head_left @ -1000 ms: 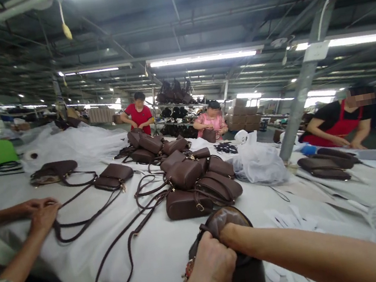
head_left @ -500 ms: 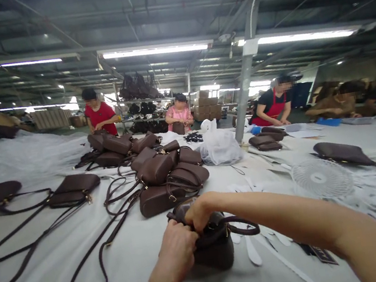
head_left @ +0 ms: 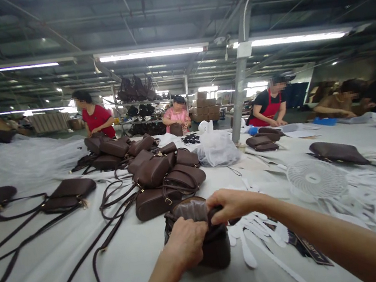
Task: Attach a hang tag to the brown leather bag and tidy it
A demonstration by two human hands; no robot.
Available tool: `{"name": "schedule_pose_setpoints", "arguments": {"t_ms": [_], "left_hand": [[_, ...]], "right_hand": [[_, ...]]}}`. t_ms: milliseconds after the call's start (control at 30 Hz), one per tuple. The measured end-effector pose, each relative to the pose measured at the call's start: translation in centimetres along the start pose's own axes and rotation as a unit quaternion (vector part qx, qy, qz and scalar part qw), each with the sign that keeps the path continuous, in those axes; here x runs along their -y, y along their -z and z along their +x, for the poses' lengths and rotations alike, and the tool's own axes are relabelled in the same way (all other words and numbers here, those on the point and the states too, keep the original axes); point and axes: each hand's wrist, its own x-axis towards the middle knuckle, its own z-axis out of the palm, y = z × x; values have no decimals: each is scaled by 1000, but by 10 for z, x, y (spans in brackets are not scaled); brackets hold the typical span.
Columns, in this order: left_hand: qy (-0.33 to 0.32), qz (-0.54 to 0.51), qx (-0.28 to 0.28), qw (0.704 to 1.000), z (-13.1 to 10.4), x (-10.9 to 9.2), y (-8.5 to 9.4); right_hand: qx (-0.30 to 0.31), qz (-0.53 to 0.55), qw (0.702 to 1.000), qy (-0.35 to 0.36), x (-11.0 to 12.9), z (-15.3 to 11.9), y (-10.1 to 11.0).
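1. The left hand (head_left: 187,242) is closed around the near top edge of a dark brown handbag (head_left: 204,239).
2. The right hand (head_left: 229,204) pinches the bag's far rim.
3. The handbag stands upright on the white-covered table (head_left: 140,264).
4. Just behind the handbag lies a pile of brown bags (head_left: 161,176); white paper strips (head_left: 257,230) are scattered to its right.

bag (head_left: 204,239) in my hands: dark brown
counter (head_left: 140,264): white
fan (head_left: 316,178): white
apron (head_left: 268,113): red

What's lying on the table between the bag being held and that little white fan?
Head view: only white paper strips lie scattered between the bag and the fan.
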Motion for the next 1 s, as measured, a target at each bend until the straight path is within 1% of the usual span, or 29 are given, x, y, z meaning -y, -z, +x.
{"name": "schedule_pose_setpoints", "arguments": {"t_ms": [33, 67, 100, 200, 267, 333, 367, 467, 533, 567, 600, 667, 733, 800, 833, 900, 967, 1000], "left_hand": [[5, 7, 12, 1000, 2, -1, 1], [10, 15, 20, 1000, 4, -2, 3], [14, 20, 24, 999, 5, -3, 4], [22, 25, 17, 999, 5, -3, 8], [27, 24, 7, 999, 3, -2, 8], [24, 19, 0, 1000, 1, -1, 8], [20, 17, 0, 1000, 0, -1, 7], [14, 19, -4, 1000, 3, -2, 5], [26, 23, -10, 999, 5, -4, 2], [38, 24, -12, 999, 6, -5, 0], [53, 24, -12, 998, 6, -6, -1], [76, 13, -7, 997, 4, -7, -3], [101, -13, -9, 995, 0, -7, -2], [131, -42, -26, 990, -4, -8, 3], [145, -52, -36, 987, -5, -8, 7], [157, -63, -58, 984, -3, -11, 14], [148, -87, -82, 982, 1, -15, 18], [145, -102, -97, 979, 3, -16, 17]], "right_hand": [[-4, 101, 995, 21, 1, 5, 2], [-16, 179, 983, 39, 2, 11, 3], [-35, 232, 971, 53, 3, 17, 3], [-94, 322, 939, 70, 2, 30, -2], [-119, 377, 915, 79, -3, 33, -9], [-127, 411, 898, 96, -10, 31, -14], [-122, 412, 897, 105, -12, 29, -16], [-86, 363, 916, 146, -15, 24, -18], [-50, 316, 932, 172, -12, 24, -15], [-47, 287, 939, 183, -11, 24, -13], [-64, 248, 948, 189, -11, 24, -11], [-146, 135, 963, 182, -12, 21, -7], [-226, 11, 963, 147, -20, 14, -8], [-254, -63, 961, 87, -32, 5, -15], [-258, -73, 962, 57, -40, 2, -20], [-272, -47, 961, 18, -53, -4, -32], [-299, 2, 954, 8, -60, -8, -43], [-314, 22, 949, 3, -60, -10, -49]]}}
